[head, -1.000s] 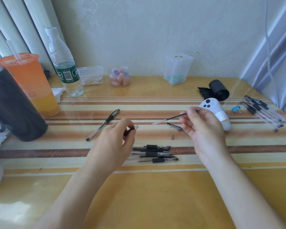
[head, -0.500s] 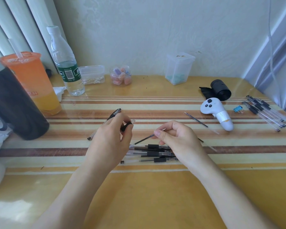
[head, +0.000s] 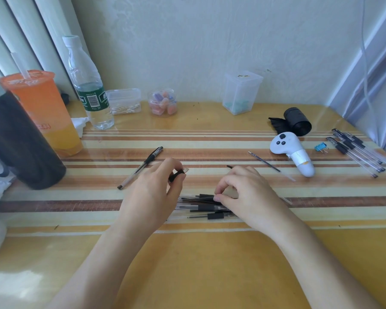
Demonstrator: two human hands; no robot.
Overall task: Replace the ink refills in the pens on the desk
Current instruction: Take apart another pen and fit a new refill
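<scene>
My left hand (head: 152, 192) grips a clear pen barrel (head: 180, 173) with a black grip, and its open end points up and to the right. Just to the right, my right hand (head: 245, 197) is down on a small pile of pens and refills (head: 198, 208). Its thumb and forefinger pinch a thin black refill (head: 206, 198) at the pile's top edge. Another refill (head: 265, 162) lies loose on the desk left of the white controller. A small black pen tip (head: 230, 166) lies just behind my right hand. A capped pen (head: 140, 167) lies behind my left hand.
A white controller (head: 292, 150), a blue binder clip (head: 320, 147), a black roll (head: 296, 121) and several more pens (head: 361, 150) sit at the right. At the left stand a black flask (head: 16, 139), an orange drink (head: 42, 110) and a water bottle (head: 87, 85). Small clear boxes (head: 242, 92) line the wall.
My right hand laid the refill it held up by the controller on the desk, then came down and left to the pile. My left hand has barely moved.
</scene>
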